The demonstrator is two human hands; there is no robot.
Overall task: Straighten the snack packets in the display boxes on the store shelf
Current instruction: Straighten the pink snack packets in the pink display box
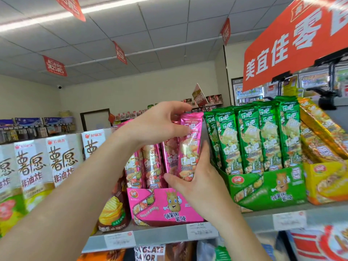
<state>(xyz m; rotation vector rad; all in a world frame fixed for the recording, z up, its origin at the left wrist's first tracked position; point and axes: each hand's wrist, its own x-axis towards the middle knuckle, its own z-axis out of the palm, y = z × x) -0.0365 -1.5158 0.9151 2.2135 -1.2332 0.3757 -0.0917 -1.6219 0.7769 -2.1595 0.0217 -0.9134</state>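
I have the pink packet (190,146) upright at the pink box's (163,206) right end, left hand (158,125) pinching its top, right hand (195,178) cupping its bottom, ready to slide straight down

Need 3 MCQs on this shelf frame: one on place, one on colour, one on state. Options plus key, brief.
1. Where does the green display box stand relative to the pink display box?
A. to its right
B. to its left
C. on the shelf below

2. What colour is the packet held by both hands?
A. green
B. yellow
C. pink

3. How are the yellow packets at far right standing?
A. upright
B. leaning over at a slant
C. lying flat on the floor

Key: 1 A, the green box sits right of the pink one on the same shelf. 2 C, the left hand grips the pink packet's top and the right hand its bottom. 3 B, they tilt against the green packets.
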